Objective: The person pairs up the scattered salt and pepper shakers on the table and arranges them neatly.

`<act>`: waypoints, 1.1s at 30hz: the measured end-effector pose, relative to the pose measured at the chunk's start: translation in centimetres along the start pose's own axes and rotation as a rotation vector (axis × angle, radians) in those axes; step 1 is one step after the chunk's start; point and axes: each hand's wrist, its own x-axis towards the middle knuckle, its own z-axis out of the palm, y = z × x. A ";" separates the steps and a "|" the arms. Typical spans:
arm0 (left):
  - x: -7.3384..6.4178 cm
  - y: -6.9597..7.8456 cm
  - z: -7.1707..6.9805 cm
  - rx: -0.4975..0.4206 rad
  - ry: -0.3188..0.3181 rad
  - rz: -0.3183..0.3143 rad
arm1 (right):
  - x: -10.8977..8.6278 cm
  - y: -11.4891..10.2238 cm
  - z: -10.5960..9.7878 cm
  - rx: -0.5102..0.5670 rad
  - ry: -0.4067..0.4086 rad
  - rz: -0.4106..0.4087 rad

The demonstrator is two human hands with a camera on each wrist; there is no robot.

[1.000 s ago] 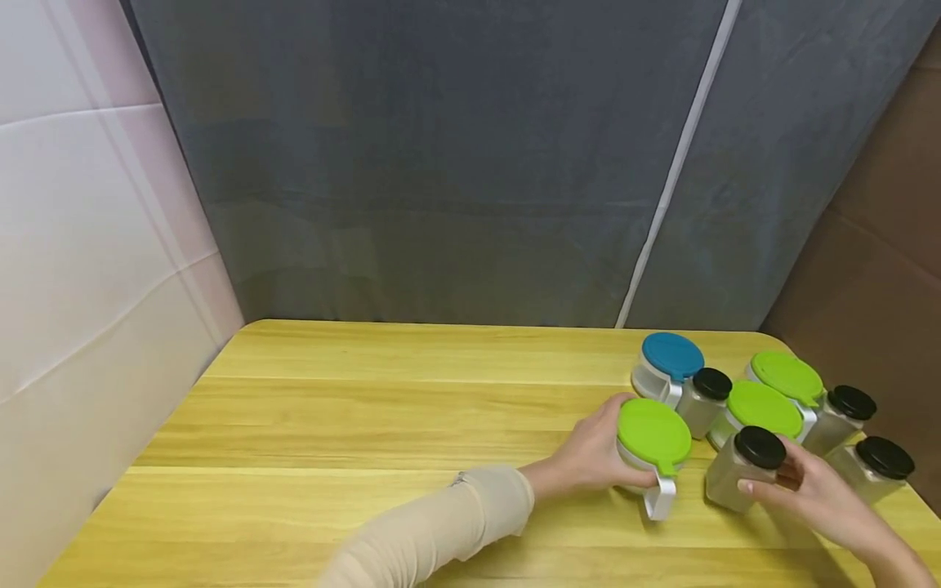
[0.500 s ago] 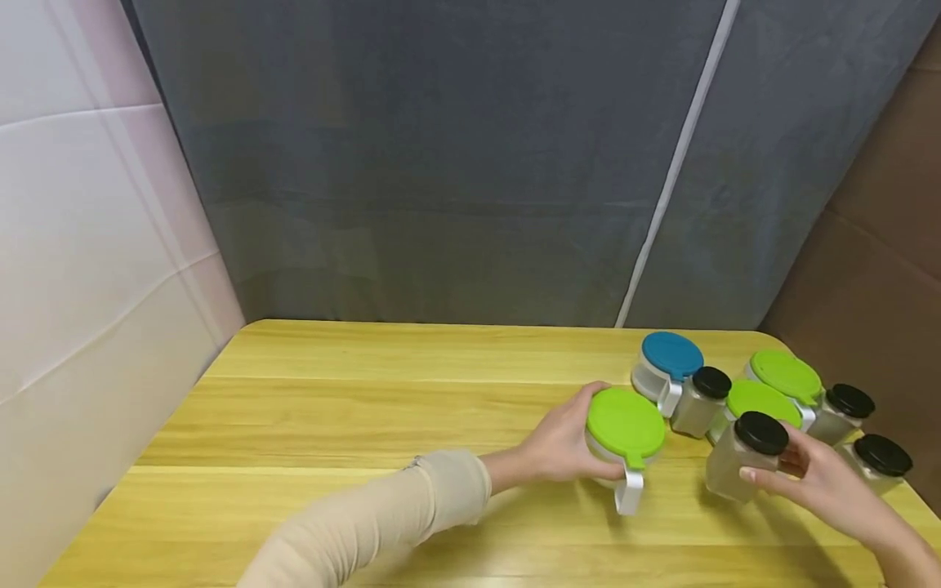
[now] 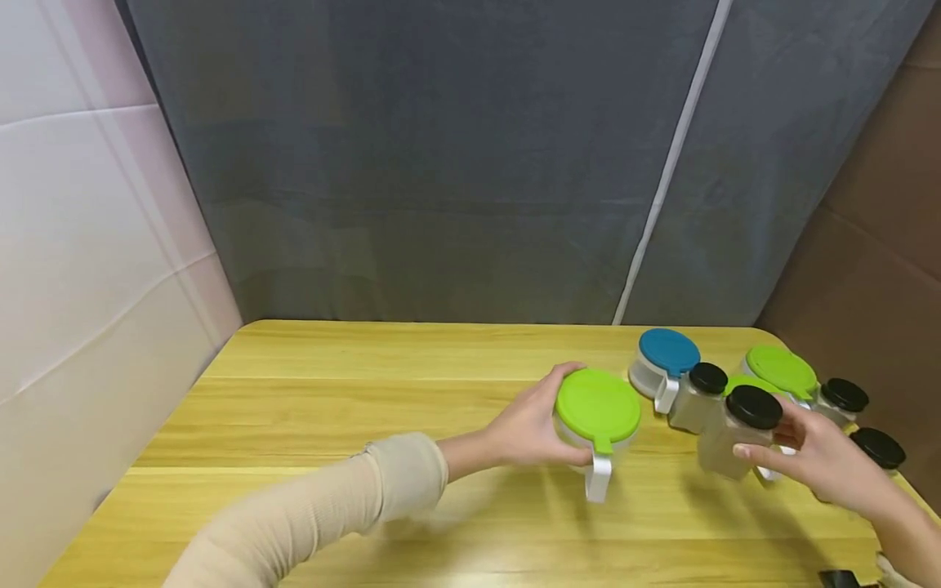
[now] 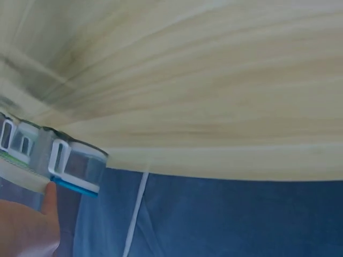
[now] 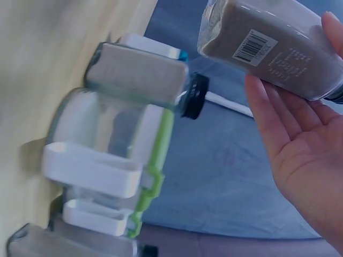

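Note:
My left hand [image 3: 532, 429] grips the side of a clear round jar with a green lid [image 3: 598, 404] and a white handle, held above the table with a shadow below. To its right, my right hand [image 3: 834, 457] holds a square-sided spice jar [image 3: 724, 447] with a black cap, thumb on the near side. The right wrist view shows this spice jar [image 5: 257, 45] raised off the table, filled with greyish-brown powder and bearing a barcode label. In the left wrist view only part of my left hand [image 4: 29, 227] appears, at the lower left.
Behind my hands stand a blue-lidded jar [image 3: 667, 351], a black-capped spice jar [image 3: 694, 400] and a green-lidded jar [image 3: 782, 370]. Another green-lidded jar [image 5: 102, 128] is partly hidden in the head view. More black-capped jars [image 3: 844, 396] line the right edge. Cloth walls [image 3: 412, 163] surround the table [image 3: 331, 408].
My left hand has carried the green-lidded jar left and up, away from the group. My right hand has lifted the black-capped spice jar off the table and slightly away from me.

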 end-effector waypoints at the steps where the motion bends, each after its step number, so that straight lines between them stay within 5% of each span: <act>1: -0.1 0.0 -0.4 0.000 0.004 0.014 | 0.1 -0.2 -0.1 0.013 0.002 -0.013; 7: -0.8 -0.1 -2.7 -0.024 0.018 0.078 | 0.9 -1.5 -0.9 0.012 -0.011 -0.040; 24: -3.1 -1.6 -9.3 -0.090 0.030 0.072 | 3.5 -4.7 -1.8 0.014 0.021 -0.127; 33: -4.4 -3.0 -12.3 -0.081 0.017 0.068 | 5.3 -6.0 -1.6 0.091 0.026 -0.279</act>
